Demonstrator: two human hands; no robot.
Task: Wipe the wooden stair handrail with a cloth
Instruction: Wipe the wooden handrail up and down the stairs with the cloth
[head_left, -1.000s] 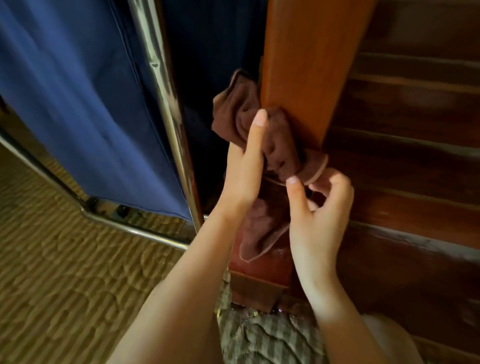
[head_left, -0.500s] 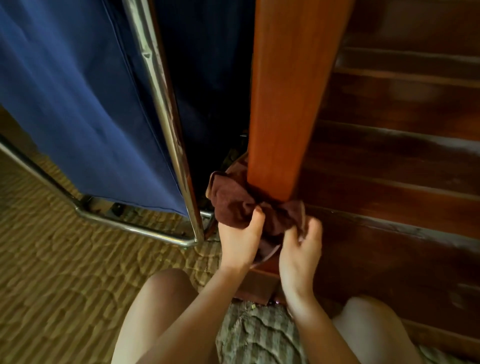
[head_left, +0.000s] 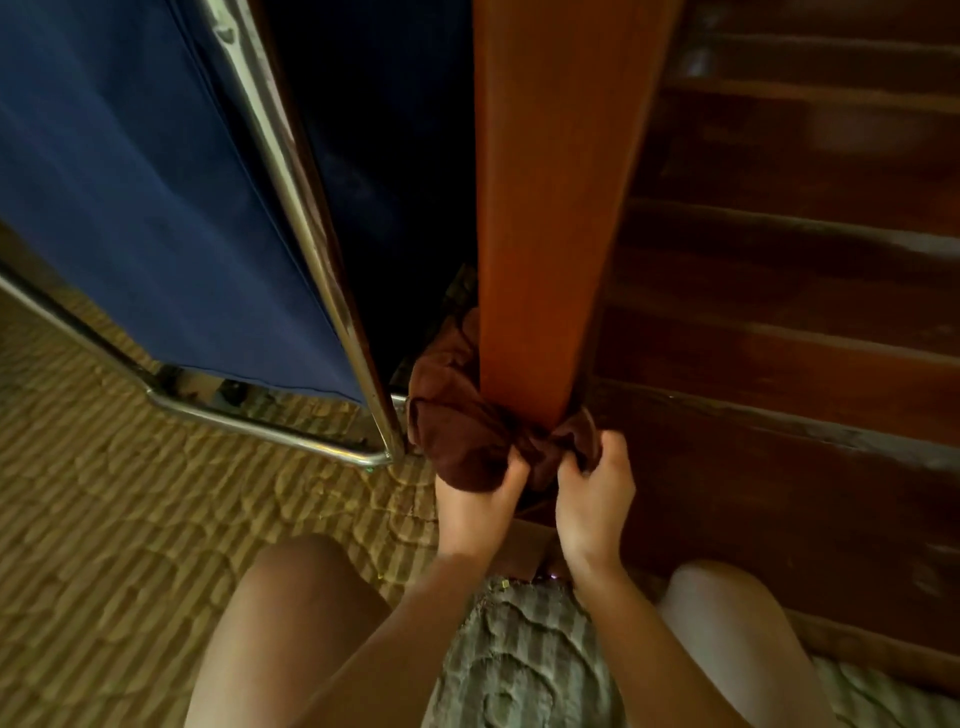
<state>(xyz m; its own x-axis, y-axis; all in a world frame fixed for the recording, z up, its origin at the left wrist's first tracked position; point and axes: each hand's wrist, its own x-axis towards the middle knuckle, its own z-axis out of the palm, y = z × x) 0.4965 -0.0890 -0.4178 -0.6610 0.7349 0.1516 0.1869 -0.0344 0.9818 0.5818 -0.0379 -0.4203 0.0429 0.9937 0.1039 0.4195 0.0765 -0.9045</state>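
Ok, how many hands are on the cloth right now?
2. The left hand grips the cloth on the post's left side; the right hand grips it just right, at the wooden post base.

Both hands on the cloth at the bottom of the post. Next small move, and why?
Probably slide the cloth back up the wooden post: left hand and right hand grip its ends, it wraps the post's lowest visible part, bare wood above.

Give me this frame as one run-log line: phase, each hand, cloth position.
phase: wiping post | left hand: grips cloth | right hand: grips cloth | cloth: wrapped round wooden post, low, near its base
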